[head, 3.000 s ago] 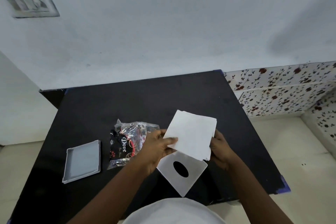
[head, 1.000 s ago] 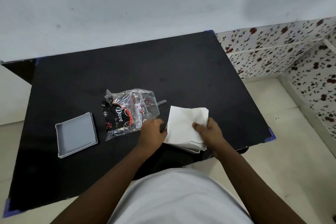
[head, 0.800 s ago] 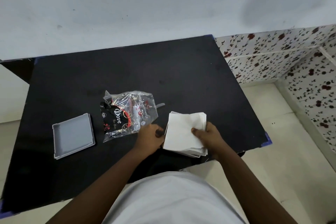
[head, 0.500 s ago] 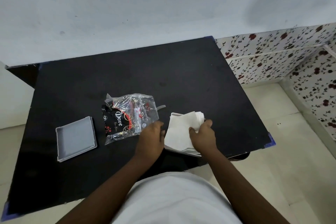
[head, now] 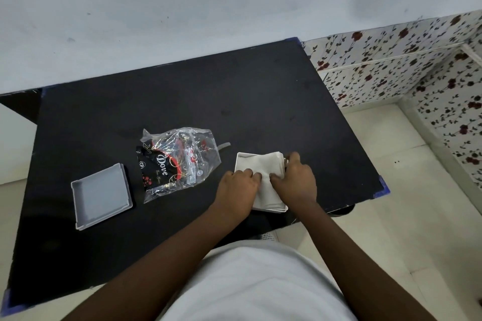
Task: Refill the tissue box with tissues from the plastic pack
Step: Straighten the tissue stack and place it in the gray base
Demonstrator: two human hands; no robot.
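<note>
- left hand (head: 238, 187) lies palm down, fingers (head: 251, 174) curled onto the near left part of the tissues (head: 260, 164), pressing on them rather than gripping.
- right hand (head: 296, 181) does the same on the near right part; fingers bent and spread across the stack, one reaching its far right corner.
- the tissues are a white folded stack sitting in the tissue box (head: 271, 207); only the box's white rim shows, at the far left corner and along the near edge.
- the box stands near the front edge of the black bench (head: 182, 91), right of centre.
- plastic pack (head: 177, 161), clear, crumpled and printed "dove", lies just left of the box, apart from it.
- a grey lid (head: 100, 195), hollow side up, lies further left.
- patterned wall tiles (head: 391, 65) behind on the right.
</note>
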